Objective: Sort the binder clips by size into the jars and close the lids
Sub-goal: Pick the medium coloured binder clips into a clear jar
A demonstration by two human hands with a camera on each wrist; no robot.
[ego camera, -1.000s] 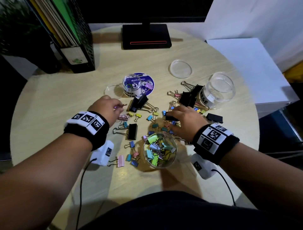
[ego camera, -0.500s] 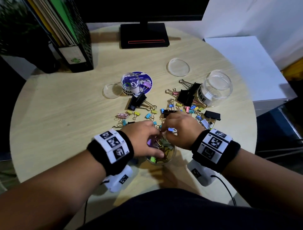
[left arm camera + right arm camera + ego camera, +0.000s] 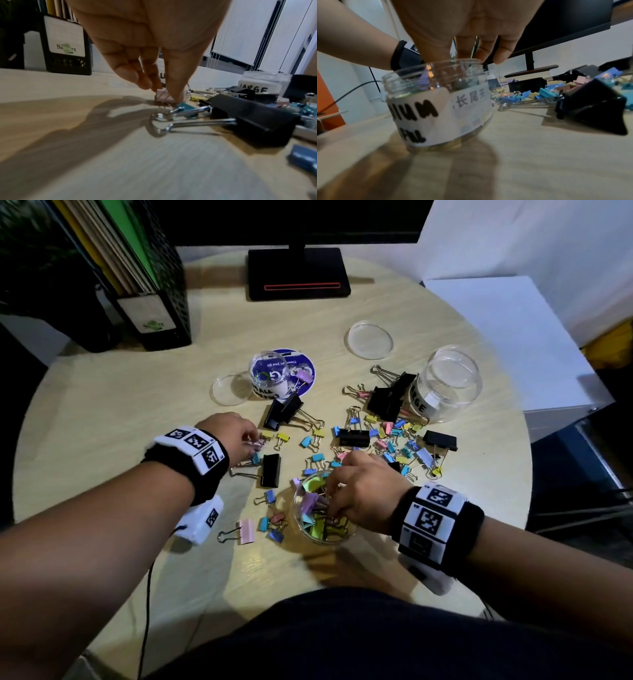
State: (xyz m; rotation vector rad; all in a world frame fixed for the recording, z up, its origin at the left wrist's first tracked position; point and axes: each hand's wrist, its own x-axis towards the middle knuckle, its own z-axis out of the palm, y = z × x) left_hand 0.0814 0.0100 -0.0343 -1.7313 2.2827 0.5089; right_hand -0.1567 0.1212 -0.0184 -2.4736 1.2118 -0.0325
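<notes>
The medium jar [image 3: 310, 530] [image 3: 436, 105] stands open near the front edge, half full of coloured clips. My right hand [image 3: 330, 501] [image 3: 471, 59] hangs over it with fingertips dipped inside its mouth; the glass hides what they hold. My left hand [image 3: 251, 441] [image 3: 161, 89] is to the left, pinching a small pink clip [image 3: 256, 445] [image 3: 163, 97] that touches the table. A large black clip [image 3: 270, 470] [image 3: 248, 119] lies just right of it. The small jar [image 3: 270, 374] and the large jar [image 3: 448, 385] [image 3: 264, 83] stand open further back.
Several small coloured clips [image 3: 394, 436] and black clips [image 3: 387, 402] are scattered across the round table [image 3: 102, 412]. Two clear lids [image 3: 369, 338] [image 3: 227, 388] lie flat. A monitor base [image 3: 298, 273] and a black file box [image 3: 150, 289] stand at the back.
My left hand left the medium jar, went back left to the loose clips and now pinches a pink one. My right hand lowered its fingers into the jar.
</notes>
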